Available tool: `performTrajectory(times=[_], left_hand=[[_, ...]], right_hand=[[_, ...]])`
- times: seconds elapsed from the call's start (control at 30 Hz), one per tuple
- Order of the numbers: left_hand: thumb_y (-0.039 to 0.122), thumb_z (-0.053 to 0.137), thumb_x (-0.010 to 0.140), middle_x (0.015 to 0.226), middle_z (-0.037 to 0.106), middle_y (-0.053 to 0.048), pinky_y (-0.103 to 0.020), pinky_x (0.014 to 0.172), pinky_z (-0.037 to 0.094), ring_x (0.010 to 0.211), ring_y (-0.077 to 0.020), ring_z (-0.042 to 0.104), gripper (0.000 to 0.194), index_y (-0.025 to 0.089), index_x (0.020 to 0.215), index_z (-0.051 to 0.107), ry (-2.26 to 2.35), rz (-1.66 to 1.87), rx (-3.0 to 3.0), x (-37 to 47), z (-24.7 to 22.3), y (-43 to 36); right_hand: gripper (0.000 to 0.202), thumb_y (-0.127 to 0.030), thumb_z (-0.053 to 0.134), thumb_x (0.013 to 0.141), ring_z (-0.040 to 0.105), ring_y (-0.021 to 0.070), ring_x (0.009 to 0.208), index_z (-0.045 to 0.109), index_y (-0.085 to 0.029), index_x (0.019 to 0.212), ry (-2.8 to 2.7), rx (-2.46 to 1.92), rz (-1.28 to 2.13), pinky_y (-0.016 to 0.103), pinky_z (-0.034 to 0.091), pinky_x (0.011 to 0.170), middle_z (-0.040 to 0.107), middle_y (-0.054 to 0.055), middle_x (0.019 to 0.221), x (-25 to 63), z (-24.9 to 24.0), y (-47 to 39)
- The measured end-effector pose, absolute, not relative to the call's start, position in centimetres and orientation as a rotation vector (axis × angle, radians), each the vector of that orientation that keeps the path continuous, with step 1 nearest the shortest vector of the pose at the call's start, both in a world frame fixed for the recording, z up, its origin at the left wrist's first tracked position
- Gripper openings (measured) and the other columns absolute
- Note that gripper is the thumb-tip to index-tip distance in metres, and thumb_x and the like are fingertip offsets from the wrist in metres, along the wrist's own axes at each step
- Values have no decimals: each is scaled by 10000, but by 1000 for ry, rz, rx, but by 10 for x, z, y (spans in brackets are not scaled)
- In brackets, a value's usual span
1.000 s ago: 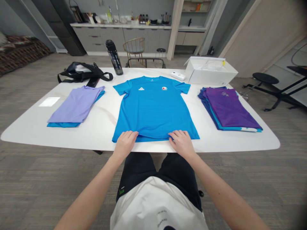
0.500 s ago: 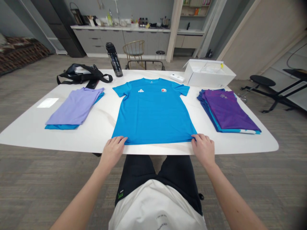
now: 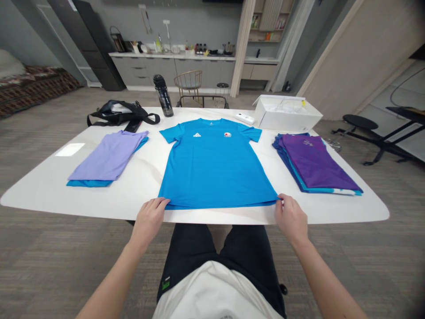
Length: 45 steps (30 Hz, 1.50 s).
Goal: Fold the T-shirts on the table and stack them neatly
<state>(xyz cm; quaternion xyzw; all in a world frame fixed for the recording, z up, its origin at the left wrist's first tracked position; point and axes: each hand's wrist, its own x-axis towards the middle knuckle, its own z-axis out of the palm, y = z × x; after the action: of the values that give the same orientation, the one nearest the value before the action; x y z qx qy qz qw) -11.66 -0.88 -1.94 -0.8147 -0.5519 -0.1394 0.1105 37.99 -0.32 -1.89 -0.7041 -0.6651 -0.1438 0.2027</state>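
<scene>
A blue T-shirt [image 3: 215,168] lies spread flat, front up, on the white table [image 3: 43,190], its collar away from me and two small logos on the chest. My left hand [image 3: 151,219] pinches the hem at its left corner. At the right corner, the hem is between the fingers of my right hand [image 3: 292,217]. Between the hands the hem runs nearly straight, with the front and back layers slightly parted.
To the left lie a folded lavender shirt [image 3: 108,157] over a blue one, a black bag [image 3: 121,113] and a bottle [image 3: 163,95]. On the right, a purple shirt [image 3: 315,161] tops a folded stack. Behind it stand a white box [image 3: 287,115] and a small white device [image 3: 245,118].
My hands have moved slightly apart, drawing the hem's corners outward and opening a narrow gap between its layers. The whole view has shifted, so the table appears lower.
</scene>
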Motion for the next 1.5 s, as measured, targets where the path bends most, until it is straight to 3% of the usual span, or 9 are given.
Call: performTrajectory(times=[0.13, 0.23, 0.53, 0.93, 1.5], left_hand=[[100, 418, 975, 1205, 673, -143, -438, 988, 487, 1093, -279, 621, 369, 169, 1270, 628, -1574, -511, -2453, -126, -23, -11], [113, 446, 966, 1188, 671, -142, -448, 935, 503, 1058, -292, 627, 376, 183, 1293, 616, -1623, -457, -2421, -131, -26, -11], [174, 456, 999, 1099, 667, -119, -430, 976, 500, 1033, -260, 621, 248, 180, 1149, 654, -1664, -684, -2394, -127, -19, -21], [170, 453, 954, 1088, 706, -109, -416, 828, 483, 963, -283, 639, 288, 210, 1115, 688, -1781, -402, -2403, -140, -19, -23], [190, 471, 966, 1065, 729, -93, -432, 880, 455, 984, -267, 650, 261, 220, 1063, 712, -1707, -492, -2371, -144, -22, -32]], right_hand=[[256, -268, 411, 1032, 677, 236, 844, 613, -167, 1151, -1921, -1914, -380, 329, 455, 720, 729, 98, 945, 388, -29, -10], [252, -255, 414, 1024, 682, 249, 888, 625, -177, 1140, -1986, -1894, -342, 349, 479, 758, 738, 101, 985, 393, -33, -10], [190, -213, 475, 993, 661, 225, 861, 663, -199, 1020, -1900, -1768, -433, 337, 468, 806, 734, 65, 940, 392, -23, -21], [175, -182, 492, 956, 653, 233, 807, 664, -189, 987, -2153, -1679, -241, 360, 443, 763, 711, 68, 872, 398, -23, -35], [190, -205, 480, 987, 654, 234, 853, 670, -200, 996, -2119, -1704, -213, 372, 453, 825, 716, 68, 902, 388, -27, -52]])
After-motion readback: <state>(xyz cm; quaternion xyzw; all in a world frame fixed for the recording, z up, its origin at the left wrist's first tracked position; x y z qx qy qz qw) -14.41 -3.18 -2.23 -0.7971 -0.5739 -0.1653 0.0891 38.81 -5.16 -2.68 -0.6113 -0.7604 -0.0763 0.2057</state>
